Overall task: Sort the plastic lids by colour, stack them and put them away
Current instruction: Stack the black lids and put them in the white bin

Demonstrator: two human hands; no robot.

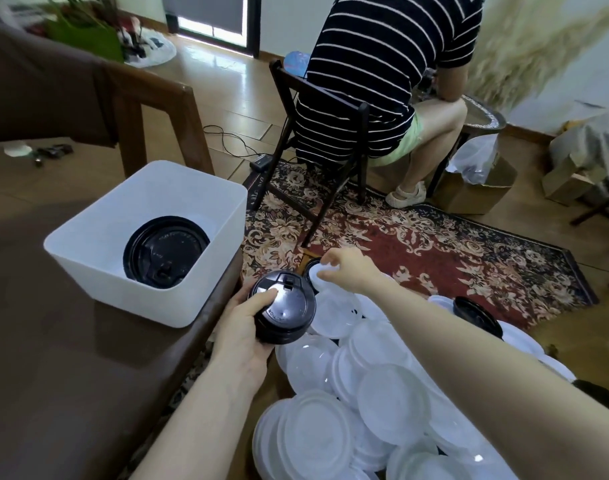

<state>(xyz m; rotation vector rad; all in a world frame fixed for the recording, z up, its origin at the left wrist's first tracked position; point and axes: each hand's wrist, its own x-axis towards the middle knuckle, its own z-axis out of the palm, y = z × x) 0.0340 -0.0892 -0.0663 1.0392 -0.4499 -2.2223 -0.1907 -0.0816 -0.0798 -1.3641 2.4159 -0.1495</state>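
The black stack [285, 308] is a short pile of black lids held in the left hand [242, 327]. The thumb lies across the top lid and the fingers curl under the pile. The stack sits just right of the bench [53, 341] edge, near the bin [150, 237].

The right hand [348, 271] reaches to the far end of the lid heap. Its fingers are curled and pinch the rim of a white lid [322, 284]. A black lid [310, 268] shows partly under that white lid, at its left edge.

The white lids [382, 393] lie in a loose, overlapping heap on the floor, from the near edge out to the rug [452, 251]. Another black lid [476, 313] stands tilted at the right of the heap.

The bin is white, square and open-topped. It stands on the brown bench, left of both hands. Inside it lie black lids [166, 252], nested, against the near right wall. White shows beneath them; what it is cannot be told.

Beyond the rug a person in a striped shirt [382, 64] sits on a dark chair [316, 140], back to the camera. A cable [226, 140] runs over the wood floor left of the chair. A cardboard box [476, 188] stands at the right, by the person's foot.
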